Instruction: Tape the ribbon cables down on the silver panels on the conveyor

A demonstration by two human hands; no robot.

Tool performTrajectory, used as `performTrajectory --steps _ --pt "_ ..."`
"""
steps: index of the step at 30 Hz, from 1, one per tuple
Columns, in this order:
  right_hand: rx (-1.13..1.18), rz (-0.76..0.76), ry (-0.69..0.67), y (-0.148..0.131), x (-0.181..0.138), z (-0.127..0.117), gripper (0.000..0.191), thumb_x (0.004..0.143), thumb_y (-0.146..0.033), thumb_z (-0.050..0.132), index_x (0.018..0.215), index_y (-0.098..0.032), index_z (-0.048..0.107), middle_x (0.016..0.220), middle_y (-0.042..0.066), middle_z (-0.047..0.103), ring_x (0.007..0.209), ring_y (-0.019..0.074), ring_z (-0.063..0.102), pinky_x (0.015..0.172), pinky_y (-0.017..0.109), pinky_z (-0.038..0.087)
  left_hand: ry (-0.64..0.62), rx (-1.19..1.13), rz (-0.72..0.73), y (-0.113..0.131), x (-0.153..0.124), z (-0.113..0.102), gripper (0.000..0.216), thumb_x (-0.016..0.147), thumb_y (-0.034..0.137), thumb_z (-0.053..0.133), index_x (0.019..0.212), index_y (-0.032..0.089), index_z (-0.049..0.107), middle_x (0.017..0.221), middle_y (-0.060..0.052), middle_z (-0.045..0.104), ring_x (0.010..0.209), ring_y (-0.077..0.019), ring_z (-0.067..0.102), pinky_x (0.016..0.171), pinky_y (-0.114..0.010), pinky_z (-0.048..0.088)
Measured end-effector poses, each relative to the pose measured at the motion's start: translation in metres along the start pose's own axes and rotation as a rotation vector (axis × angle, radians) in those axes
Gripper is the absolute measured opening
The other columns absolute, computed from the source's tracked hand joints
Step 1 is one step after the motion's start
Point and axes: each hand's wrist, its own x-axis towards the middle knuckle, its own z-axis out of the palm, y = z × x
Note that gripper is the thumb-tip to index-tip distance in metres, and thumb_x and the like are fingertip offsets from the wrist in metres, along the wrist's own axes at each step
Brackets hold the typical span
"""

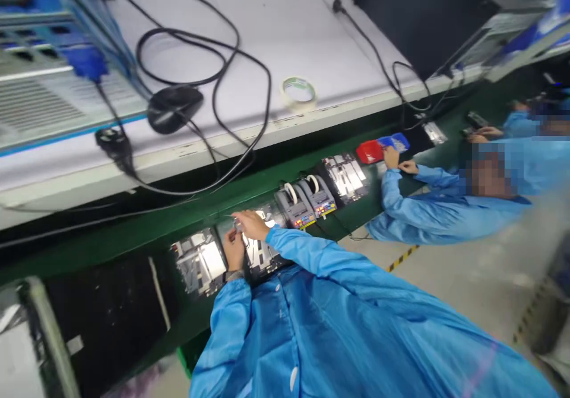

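Both my hands, in blue sleeves, meet over a shiny metal fixture (263, 254) lying on the green belt (133, 237). My left hand (233, 249) has its fingers curled at the fixture's left edge. My right hand (252, 223) reaches in from the right, fingers pinched together on a small pale piece that is too small to name. The two hands almost touch. A second metal fixture (200, 262) lies just left of them. Two grey tape dispensers (306, 201) stand right of my right hand.
A third fixture (345, 176) lies further right along the belt. A co-worker in blue has both hands (398, 161) by a red and blue item (378, 147). On the white shelf above are a tape roll (298, 89), a black mouse (174, 107) and looping cables.
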Motion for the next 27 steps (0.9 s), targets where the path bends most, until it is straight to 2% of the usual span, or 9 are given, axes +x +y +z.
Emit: performTrajectory --steps 2,7,9,14,22,27 --pt "0.000 0.026 0.010 0.003 0.002 -0.003 0.070 0.076 -0.001 0.062 0.140 -0.029 0.058 0.116 0.005 0.069 0.108 0.0257 0.062 0.096 0.039 0.049 0.029 0.003 -0.017 0.000 0.001 0.004 0.015 0.093 0.034 0.065 0.101 0.021 0.061 0.093 -0.002 0.065 0.107 -0.0231 0.067 0.104 -0.045 0.053" --pt "0.002 0.088 0.005 0.002 -0.014 0.000 0.070 0.077 0.002 0.057 0.142 -0.023 0.056 0.117 0.008 0.070 0.108 0.0253 0.062 0.099 0.038 0.048 0.078 0.089 -0.101 -0.013 -0.017 -0.049 0.021 0.088 0.037 0.070 0.098 0.022 0.061 0.096 -0.004 0.068 0.096 -0.0220 0.068 0.097 -0.043 0.054" --pt "0.005 0.143 0.035 0.004 -0.020 0.005 0.066 0.080 0.000 0.053 0.143 -0.019 0.055 0.117 0.010 0.069 0.110 0.0255 0.061 0.101 0.039 0.047 0.061 0.099 -0.100 -0.015 -0.022 -0.059 0.020 0.088 0.036 0.069 0.099 0.021 0.062 0.099 -0.006 0.069 0.096 -0.0215 0.068 0.097 -0.041 0.054" --pt "0.040 0.151 0.064 0.012 -0.021 0.014 0.065 0.082 0.001 0.048 0.144 -0.017 0.054 0.105 0.008 0.068 0.103 0.0257 0.060 0.098 0.038 0.047 0.003 0.079 -0.058 -0.021 -0.010 -0.057 0.022 0.090 0.037 0.071 0.102 0.021 0.062 0.104 -0.008 0.071 0.096 -0.0193 0.068 0.096 -0.037 0.053" --pt "0.009 0.127 0.091 0.006 -0.028 0.008 0.060 0.083 0.000 0.049 0.141 -0.016 0.057 0.104 0.012 0.068 0.108 0.0311 0.055 0.101 0.044 0.041 -0.074 0.067 -0.059 -0.020 -0.006 -0.066 0.030 0.088 0.040 0.076 0.104 0.019 0.063 0.107 -0.008 0.071 0.092 -0.0174 0.068 0.092 -0.035 0.055" --pt "0.037 0.139 0.136 -0.002 -0.025 0.006 0.060 0.081 -0.001 0.049 0.138 -0.017 0.059 0.109 0.012 0.067 0.113 0.0316 0.054 0.103 0.047 0.041 -0.069 0.108 -0.055 -0.014 -0.006 -0.068 0.029 0.088 0.041 0.076 0.104 0.020 0.065 0.105 -0.008 0.072 0.094 -0.0195 0.069 0.094 -0.038 0.054"
